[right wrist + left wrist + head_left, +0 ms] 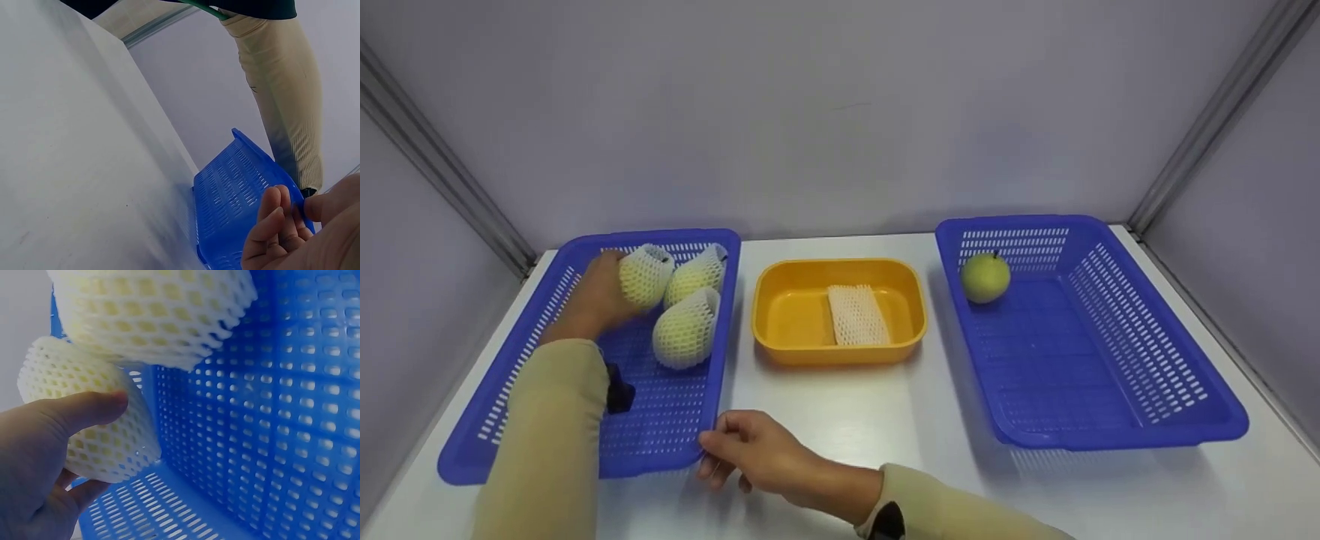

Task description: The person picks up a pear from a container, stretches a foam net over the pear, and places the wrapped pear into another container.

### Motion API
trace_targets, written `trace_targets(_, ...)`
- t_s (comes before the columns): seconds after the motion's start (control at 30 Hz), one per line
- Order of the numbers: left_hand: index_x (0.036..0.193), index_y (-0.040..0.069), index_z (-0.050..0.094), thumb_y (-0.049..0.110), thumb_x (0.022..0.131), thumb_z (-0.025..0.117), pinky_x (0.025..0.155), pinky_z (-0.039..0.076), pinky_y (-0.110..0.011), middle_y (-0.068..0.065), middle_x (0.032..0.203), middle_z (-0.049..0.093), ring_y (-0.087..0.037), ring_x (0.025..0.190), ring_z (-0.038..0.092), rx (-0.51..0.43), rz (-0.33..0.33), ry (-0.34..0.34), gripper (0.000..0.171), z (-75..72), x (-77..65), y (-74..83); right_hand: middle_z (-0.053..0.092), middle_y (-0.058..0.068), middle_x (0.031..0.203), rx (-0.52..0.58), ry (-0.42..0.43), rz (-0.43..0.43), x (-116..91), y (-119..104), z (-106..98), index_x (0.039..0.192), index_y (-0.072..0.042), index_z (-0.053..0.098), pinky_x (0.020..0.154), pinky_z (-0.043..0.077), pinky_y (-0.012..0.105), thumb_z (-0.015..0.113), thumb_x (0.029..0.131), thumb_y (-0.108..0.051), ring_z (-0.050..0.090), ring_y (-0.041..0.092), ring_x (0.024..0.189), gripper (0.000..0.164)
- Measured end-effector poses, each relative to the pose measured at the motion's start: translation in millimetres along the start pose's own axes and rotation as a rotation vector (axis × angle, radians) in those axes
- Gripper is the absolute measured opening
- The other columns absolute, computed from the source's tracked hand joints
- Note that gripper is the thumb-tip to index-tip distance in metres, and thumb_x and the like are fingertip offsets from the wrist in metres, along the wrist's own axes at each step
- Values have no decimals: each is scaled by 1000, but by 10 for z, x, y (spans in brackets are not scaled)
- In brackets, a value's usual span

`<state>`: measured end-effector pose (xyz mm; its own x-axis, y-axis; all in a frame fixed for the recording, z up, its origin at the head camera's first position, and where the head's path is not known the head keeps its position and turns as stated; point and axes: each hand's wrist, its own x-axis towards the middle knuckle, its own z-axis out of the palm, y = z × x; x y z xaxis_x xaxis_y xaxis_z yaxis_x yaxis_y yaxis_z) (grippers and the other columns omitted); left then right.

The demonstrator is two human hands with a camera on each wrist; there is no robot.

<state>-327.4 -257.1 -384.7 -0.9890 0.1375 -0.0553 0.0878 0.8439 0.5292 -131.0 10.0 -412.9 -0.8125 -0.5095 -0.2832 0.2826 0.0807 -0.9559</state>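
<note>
My left hand point(598, 296) grips a pear point(646, 277) in a white foam net at the back of the left blue basket point(660, 431). In the left wrist view the thumb lies across the netted pear point(95, 433), with fingers below it. Beside it in the basket are two more netted pears, one at the back point(696, 277) and one nearer point(686, 331). At the basket's near right corner, my right hand point(761, 454) holds the rim between thumb and fingers, as the right wrist view shows.
An orange tub point(795, 352) stands between the baskets with an empty foam net point(858, 315) in it. A bare pear point(985, 277) sits in the back left corner of the right blue basket point(1110, 437). Walls enclose the white table point(840, 420) at the back and sides.
</note>
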Motion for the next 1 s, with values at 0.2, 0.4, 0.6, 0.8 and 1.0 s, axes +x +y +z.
trace_targets(0.2, 155, -6, 26, 9, 89, 73, 114, 20, -73, -39, 151, 26, -58, 141, 21, 58, -5, -13, 82, 34, -51, -20, 70, -2, 78, -6, 5, 6, 5, 10, 9, 86, -10, 60, 49, 39, 21, 59, 104, -22, 61, 8, 65, 23)
trace_targets(0.4, 154, -7, 30, 7, 91, 69, 115, 21, -71, -36, 147, 36, -56, 140, 25, 52, 22, -8, 75, 57, -79, -23, 70, -2, 78, -10, 3, 1, 4, 34, 9, 85, -10, 59, 48, 39, 21, 59, 104, -23, 61, 8, 65, 23)
trace_targets(0.6, 152, -10, 29, 4, 90, 71, 115, 21, -69, -36, 146, 38, -56, 139, 27, 63, 29, 2, 77, 69, -84, -38, 71, -1, 77, -15, 2, 2, -1, 37, 11, 83, -11, 58, 48, 37, 21, 60, 104, -24, 62, 8, 64, 25)
trace_targets(0.8, 153, -12, 25, 8, 90, 73, 114, 22, -71, -39, 146, 34, -57, 137, 29, 54, -12, -7, 82, 50, -89, -15, 71, -2, 77, -24, 4, 1, -1, 28, 10, 83, -11, 58, 48, 37, 21, 60, 104, -24, 61, 8, 64, 25)
trace_targets(1.0, 154, -14, 19, 10, 92, 72, 114, 23, -69, -41, 147, 31, -57, 137, 30, 72, -25, -16, 85, 25, -67, 41, 70, -1, 77, -36, 6, 4, 7, 15, -14, 84, -10, 60, 49, 39, 22, 59, 104, -25, 61, 9, 65, 25)
